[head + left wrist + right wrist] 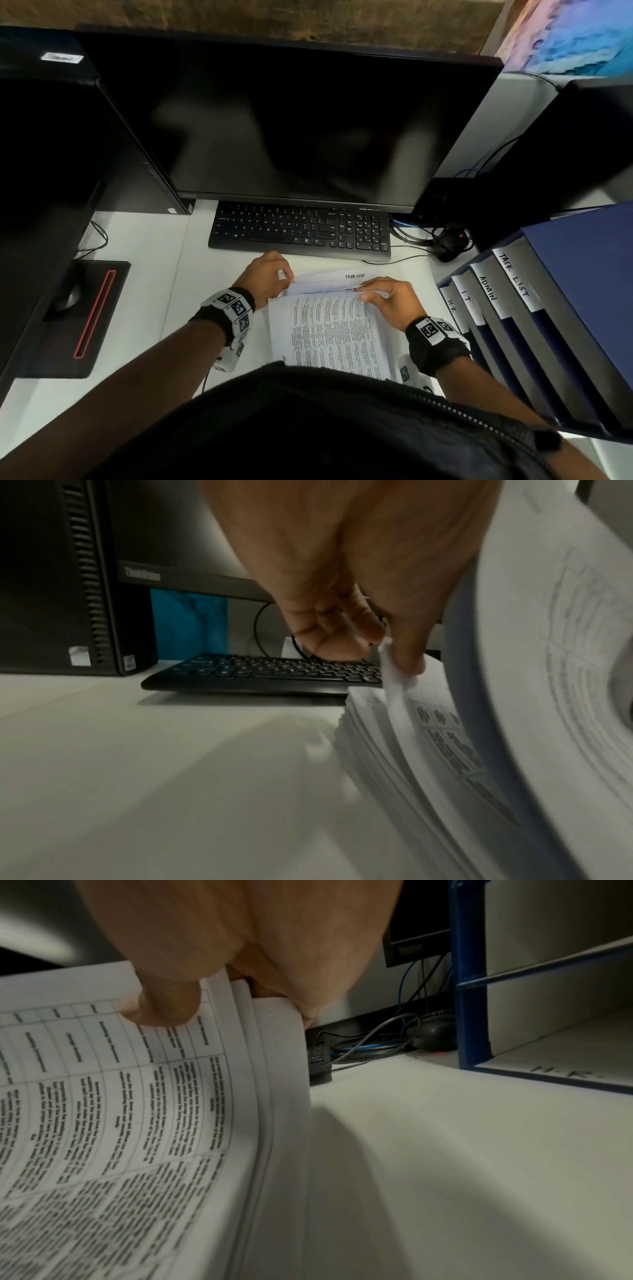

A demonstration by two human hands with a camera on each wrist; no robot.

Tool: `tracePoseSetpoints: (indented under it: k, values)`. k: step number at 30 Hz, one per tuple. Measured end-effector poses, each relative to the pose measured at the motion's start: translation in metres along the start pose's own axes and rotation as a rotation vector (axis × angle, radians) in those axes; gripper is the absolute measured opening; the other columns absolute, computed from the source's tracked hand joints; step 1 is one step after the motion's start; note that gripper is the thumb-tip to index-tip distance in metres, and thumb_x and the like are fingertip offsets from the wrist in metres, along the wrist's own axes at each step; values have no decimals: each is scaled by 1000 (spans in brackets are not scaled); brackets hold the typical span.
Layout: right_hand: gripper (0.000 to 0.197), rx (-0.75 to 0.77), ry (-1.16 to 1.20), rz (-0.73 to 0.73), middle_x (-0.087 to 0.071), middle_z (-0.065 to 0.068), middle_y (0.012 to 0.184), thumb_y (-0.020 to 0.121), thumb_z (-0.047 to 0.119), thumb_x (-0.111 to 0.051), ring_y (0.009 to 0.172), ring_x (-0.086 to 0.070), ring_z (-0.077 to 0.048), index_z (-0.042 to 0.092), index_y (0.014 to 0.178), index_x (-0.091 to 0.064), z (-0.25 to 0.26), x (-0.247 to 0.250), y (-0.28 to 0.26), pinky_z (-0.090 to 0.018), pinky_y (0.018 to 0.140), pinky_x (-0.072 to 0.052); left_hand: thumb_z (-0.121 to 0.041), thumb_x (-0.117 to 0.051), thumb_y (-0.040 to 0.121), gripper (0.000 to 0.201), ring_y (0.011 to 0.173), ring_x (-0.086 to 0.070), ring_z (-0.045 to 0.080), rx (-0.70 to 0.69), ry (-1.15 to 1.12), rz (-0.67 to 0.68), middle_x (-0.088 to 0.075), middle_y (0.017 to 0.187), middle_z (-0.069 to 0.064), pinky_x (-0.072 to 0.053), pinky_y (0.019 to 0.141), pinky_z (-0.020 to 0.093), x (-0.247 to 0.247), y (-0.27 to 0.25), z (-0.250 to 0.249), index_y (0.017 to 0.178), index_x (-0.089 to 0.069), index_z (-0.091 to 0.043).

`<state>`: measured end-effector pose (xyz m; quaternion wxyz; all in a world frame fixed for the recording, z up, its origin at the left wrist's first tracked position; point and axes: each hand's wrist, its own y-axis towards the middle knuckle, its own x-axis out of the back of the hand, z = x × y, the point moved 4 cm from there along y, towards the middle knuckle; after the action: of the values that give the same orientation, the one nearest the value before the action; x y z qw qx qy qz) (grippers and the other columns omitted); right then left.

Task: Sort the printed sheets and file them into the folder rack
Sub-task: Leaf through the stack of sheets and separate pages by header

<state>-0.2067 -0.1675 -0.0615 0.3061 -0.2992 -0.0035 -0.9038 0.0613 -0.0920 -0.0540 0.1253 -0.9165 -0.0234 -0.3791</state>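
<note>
A stack of printed sheets [329, 335] lies on the white desk in front of me. My right hand [383, 298] grips a bundle of the upper sheets [113, 1096] at their far edge, thumb on top, and lifts it. My left hand [270, 277] pinches the far left corner of a single sheet [397, 685] lower in the stack [373, 750]. A sheet headed TASK LIST [354, 276] shows beyond the lifted bundle. The blue folder rack [548, 308] stands to the right, with slots labelled HR, IT, ADMIN and TASK LIST.
A black keyboard [301, 229] and a dark monitor [291, 120] sit just beyond the sheets. A computer tower [68, 574] stands at the left, and a mouse on a black pad [68, 298] lies near it. Cables and another mouse [448, 240] lie behind the rack.
</note>
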Motion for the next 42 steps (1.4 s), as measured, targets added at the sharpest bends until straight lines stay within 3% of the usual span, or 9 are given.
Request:
tracePoseSetpoints:
  k: [4,9,12,15,18,22,28,38,42]
  values:
    - [13,57,-56,-9,-63,21,96,84,26,-70,100,-54,1,26,96,-74,5,1,0,-16,93,-36,-3,-62,85,17,63,-61,7,27,-251,95,-70,83,4,-49,56,19,0,-8,-10,78,-68,-17]
    - [13,200,-153,-49,-57,21,123,85,30,-66,119,-43,-3,28,96,-73,9,-3,5,-26,106,-30,-4,-61,87,19,88,-66,3,-108,-195,306,-70,92,-10,-51,84,17,-5,-15,-22,92,-75,-17]
    - [12,212,-163,-17,-62,22,112,86,28,-67,112,-51,-3,29,96,-73,9,-8,4,-36,110,-32,-12,-59,91,17,91,-65,3,-125,-246,348,-71,93,-10,-49,86,15,-4,-16,-29,93,-74,-19]
    - [13,225,-153,-14,-65,21,102,86,24,-67,104,-56,-4,28,97,-73,8,-10,-2,-35,109,-33,-36,-49,93,23,91,-66,14,-10,-361,249,-71,96,-2,-50,78,26,-2,-9,-17,95,-69,-24]
    - [15,238,-138,-16,-65,19,103,86,20,-67,103,-58,-1,27,98,-73,10,-10,-5,-29,112,-27,-25,-53,94,22,101,-59,16,107,-103,11,-64,115,1,-44,86,24,-2,3,9,110,-67,-20]
    - [15,233,-120,-22,-65,20,103,85,21,-68,102,-58,0,26,98,-73,10,-7,-4,-29,111,-29,-19,-59,90,30,113,-50,23,126,126,126,-49,124,8,-38,102,29,-18,8,25,120,-62,-13]
    - [15,229,-92,-31,-66,20,104,85,22,-68,103,-59,0,28,97,-73,5,-8,-8,-30,113,-26,-18,-64,86,53,123,-44,20,122,146,84,-40,129,8,-36,108,32,-21,7,24,135,-45,-11]
    - [16,245,-81,-44,-65,20,106,84,21,-68,103,-57,4,27,98,-74,0,-3,-11,-31,114,-24,-14,-63,86,55,120,-45,23,68,203,68,-44,127,7,-39,102,30,-25,-1,12,136,-41,-13]
    - [17,236,-88,-20,-64,21,107,85,18,-68,106,-58,-3,27,99,-74,1,-4,-11,-28,113,-22,-17,-62,87,65,132,-30,26,122,275,101,-32,141,10,-31,111,34,-26,-3,13,144,-31,-10]
